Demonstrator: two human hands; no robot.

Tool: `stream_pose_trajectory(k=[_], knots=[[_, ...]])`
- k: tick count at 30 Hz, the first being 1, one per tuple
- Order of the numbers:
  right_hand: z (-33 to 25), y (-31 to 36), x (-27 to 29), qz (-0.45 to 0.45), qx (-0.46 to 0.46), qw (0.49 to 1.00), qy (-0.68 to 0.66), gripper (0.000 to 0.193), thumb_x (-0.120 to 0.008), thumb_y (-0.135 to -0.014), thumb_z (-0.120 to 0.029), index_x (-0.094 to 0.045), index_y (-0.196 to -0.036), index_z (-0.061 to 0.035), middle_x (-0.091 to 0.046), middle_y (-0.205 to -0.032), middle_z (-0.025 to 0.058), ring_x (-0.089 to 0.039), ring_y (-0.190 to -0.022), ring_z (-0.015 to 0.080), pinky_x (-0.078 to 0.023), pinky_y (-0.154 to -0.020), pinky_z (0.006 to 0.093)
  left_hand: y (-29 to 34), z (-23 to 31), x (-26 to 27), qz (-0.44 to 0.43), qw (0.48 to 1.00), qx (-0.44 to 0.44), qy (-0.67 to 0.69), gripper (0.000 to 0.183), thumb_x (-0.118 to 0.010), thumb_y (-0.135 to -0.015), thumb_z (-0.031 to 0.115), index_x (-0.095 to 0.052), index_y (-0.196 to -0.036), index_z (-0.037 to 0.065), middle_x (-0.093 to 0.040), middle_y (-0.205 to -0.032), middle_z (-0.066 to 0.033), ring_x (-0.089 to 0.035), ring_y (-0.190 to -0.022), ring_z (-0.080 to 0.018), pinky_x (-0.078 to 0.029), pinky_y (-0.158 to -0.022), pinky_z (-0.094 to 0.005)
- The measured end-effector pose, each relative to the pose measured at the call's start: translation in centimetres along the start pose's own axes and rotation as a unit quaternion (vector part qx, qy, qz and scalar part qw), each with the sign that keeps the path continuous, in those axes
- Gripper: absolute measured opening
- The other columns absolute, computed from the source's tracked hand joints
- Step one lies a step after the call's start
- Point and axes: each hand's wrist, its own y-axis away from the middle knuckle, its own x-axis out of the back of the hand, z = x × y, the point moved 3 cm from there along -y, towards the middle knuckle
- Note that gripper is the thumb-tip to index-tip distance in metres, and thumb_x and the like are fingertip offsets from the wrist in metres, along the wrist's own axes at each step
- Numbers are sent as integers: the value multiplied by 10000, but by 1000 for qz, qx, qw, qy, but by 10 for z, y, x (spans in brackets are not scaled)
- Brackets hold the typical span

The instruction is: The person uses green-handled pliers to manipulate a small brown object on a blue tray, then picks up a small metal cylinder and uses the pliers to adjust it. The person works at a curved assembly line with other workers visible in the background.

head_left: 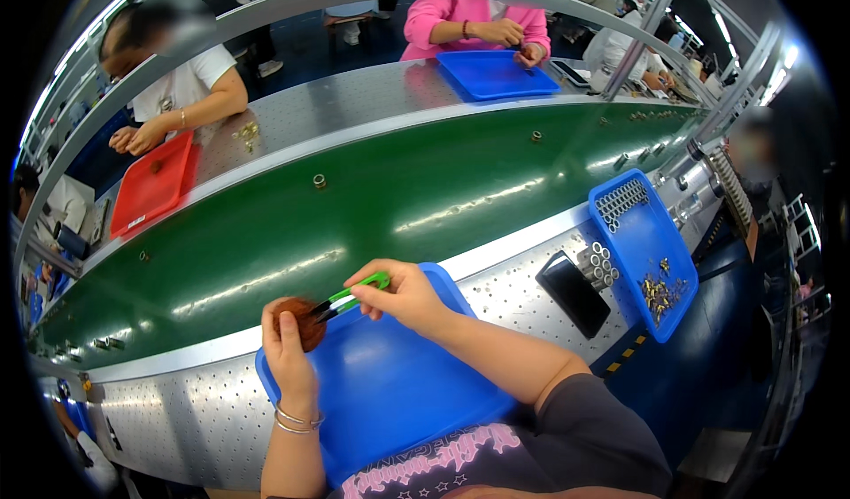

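My left hand [290, 364] is closed round a rounded, reddish-brown, fibrous-looking bundle [310, 331], held over the far left edge of a blue tray [390, 388]. In my right hand [405, 297] is a pair of green-handled tweezers [379, 280] with dark tips, pinched between thumb and fingers. The tips reach left and touch or nearly touch the bundle; exactly where they meet is too small to tell. Part of the bundle is hidden behind my left fingers.
A green conveyor belt [372, 202] runs beyond my perforated metal bench [177, 410]. On the right lie a black phone [574, 293], several metal rings [602, 264] and a blue tray [657, 242] of rings and small brass-coloured parts. Across the belt, people work at red [181, 176] and blue [491, 89] trays.
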Motion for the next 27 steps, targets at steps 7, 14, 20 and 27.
stream_pose_trajectory(k=[7,14,20,27], knots=[[0,5,-18,-157,15,942,298,226,-619,-831,-238,-608,-845,-12,-557,-662,6,-477,-602,77,-384,-556,233,-1,3,2,29,999,-7,24,243,-409,-954,256,-497,-932,30,-541,-828,-31,-515,-752,-100,-434,-697,-232],[-1,6,-17,-112,53,963,240,242,-609,-805,-264,-625,-794,-23,-556,-603,68,-477,-541,135,-376,-516,287,-1,1,1,-10,1000,14,-20,232,-425,-952,255,-496,-898,40,-528,-812,-16,-496,-739,-87,-423,-684,-229],[3,3,-14,-128,24,962,239,202,-605,-832,-199,-624,-855,1,-606,-711,32,-498,-647,56,-399,-579,224,-3,2,2,8,1000,-5,-8,237,-434,-946,251,-505,-892,32,-544,-804,-29,-508,-727,-92,-428,-674,-221],[-1,5,-15,-124,29,968,216,199,-605,-832,-190,-621,-845,7,-605,-715,27,-500,-661,56,-403,-585,228,0,5,-1,-17,999,20,-28,228,-434,-947,250,-495,-896,35,-540,-822,-28,-509,-735,-96,-434,-683,-228]])
